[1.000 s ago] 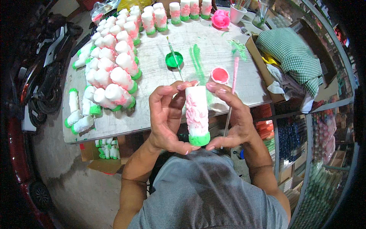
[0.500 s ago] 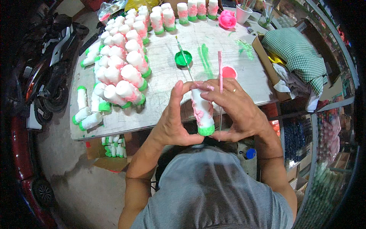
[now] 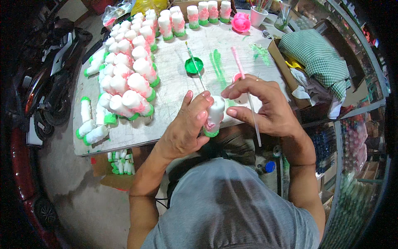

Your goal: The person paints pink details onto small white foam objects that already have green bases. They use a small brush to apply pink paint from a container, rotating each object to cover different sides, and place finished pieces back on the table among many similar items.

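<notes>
My left hand [image 3: 182, 126] grips a white pillar candle [image 3: 217, 107] with pink raised flowers and a green base, its top tipped toward me. In my right hand [image 3: 273, 110], a long thin paintbrush [image 3: 239, 61], pink along its upper part, passes between the fingers. The thumb and index finger of that hand are spread apart, just right of the candle and not clearly touching it. Behind the right hand a pink paint dish [image 3: 237, 77] is mostly hidden. Farther off sits a green paint dish [image 3: 200, 63] with another paintbrush [image 3: 190, 50] lying across it.
Rows of similar candles [image 3: 139, 84] crowd the table's left side, with more along the back. A pink flower-shaped piece [image 3: 241, 22] and a white cup of brushes [image 3: 258, 17] stand far right. A cardboard box [image 3: 286, 70] with checked cloth borders the right edge.
The candle has tipped and come lower, now in my left hand alone. My right hand has let go of it and moved right, the paintbrush now slanting. The view has shifted slightly.
</notes>
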Tool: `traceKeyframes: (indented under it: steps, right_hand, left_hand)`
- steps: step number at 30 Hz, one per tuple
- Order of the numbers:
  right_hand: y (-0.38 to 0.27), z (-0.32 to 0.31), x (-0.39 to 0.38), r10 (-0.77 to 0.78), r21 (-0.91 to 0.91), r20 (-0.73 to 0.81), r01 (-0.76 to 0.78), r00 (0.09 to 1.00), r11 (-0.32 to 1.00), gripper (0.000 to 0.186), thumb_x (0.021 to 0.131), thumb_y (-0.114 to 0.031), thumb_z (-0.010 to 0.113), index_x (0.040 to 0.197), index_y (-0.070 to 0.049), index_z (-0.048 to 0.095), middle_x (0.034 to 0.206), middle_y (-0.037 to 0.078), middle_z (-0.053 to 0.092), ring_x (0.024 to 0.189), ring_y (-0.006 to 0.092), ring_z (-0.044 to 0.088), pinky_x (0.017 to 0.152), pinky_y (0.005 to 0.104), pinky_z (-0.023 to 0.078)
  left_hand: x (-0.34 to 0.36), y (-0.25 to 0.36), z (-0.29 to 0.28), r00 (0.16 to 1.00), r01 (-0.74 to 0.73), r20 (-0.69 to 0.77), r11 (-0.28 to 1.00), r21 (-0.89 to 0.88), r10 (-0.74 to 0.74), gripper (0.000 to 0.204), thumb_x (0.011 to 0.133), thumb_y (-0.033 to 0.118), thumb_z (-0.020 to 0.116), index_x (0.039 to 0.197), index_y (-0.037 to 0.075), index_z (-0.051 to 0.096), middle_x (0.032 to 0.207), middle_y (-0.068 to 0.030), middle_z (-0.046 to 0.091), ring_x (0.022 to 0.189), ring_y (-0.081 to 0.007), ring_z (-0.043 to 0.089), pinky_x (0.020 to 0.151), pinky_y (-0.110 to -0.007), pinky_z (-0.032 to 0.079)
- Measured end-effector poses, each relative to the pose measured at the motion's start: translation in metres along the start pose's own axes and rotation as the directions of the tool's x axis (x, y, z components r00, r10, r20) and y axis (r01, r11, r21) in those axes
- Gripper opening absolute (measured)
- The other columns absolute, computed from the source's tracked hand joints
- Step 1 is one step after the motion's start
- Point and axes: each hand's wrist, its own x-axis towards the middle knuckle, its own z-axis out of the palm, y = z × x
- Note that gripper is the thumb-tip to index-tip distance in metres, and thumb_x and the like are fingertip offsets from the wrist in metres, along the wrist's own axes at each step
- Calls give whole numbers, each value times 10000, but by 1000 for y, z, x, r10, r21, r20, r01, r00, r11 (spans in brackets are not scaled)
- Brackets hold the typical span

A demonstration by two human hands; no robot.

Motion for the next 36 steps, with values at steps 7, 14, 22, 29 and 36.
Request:
traceKeyframes:
  steps: [7,14,22,29,36]
  right_hand:
    - [0,-4,19,-18,48,151,11,988,999,248,829,-109,808,1022,-30,673,904,127,713,846,313,704,754,394,544]
    - [-5,-6,31,-87,16,151,86,985,996,226,806,-40,789,988,-27,655,861,117,701,788,296,701,713,366,540]
    - [-15,-20,65,-60,-199,168,94,984,975,223,840,82,683,1022,-2,584,828,101,653,777,221,667,715,339,529]
    - [70,-38,166,-279,-542,-2,234,960,807,153,859,48,613,1009,34,586,808,186,665,759,337,663,676,428,523]
    - [170,-20,235,-254,-558,-27,197,967,806,217,880,-83,652,1027,48,560,863,249,696,850,439,696,728,508,534]
  left_hand:
    - [4,6,-6,995,-89,55,989,115,83,1189,673,-6,847,1587,145,101,1534,-235,440,1391,-449,490,1198,-692,225]
    - [20,17,-18,994,-100,-16,958,268,108,491,963,92,635,1374,96,366,1423,-214,574,1344,-387,549,1190,-658,296]
    - [24,6,-8,983,-9,-160,902,431,86,629,869,84,718,1414,102,405,1459,-233,528,1357,-430,506,1149,-640,349]
    - [9,-11,1,975,89,-224,907,413,7,713,766,139,832,1380,39,483,1419,-235,529,1290,-432,537,1078,-592,432]
    - [8,-15,2,972,118,-234,913,390,-25,615,781,172,823,1305,8,544,1337,-209,571,1204,-407,582,1033,-564,461]
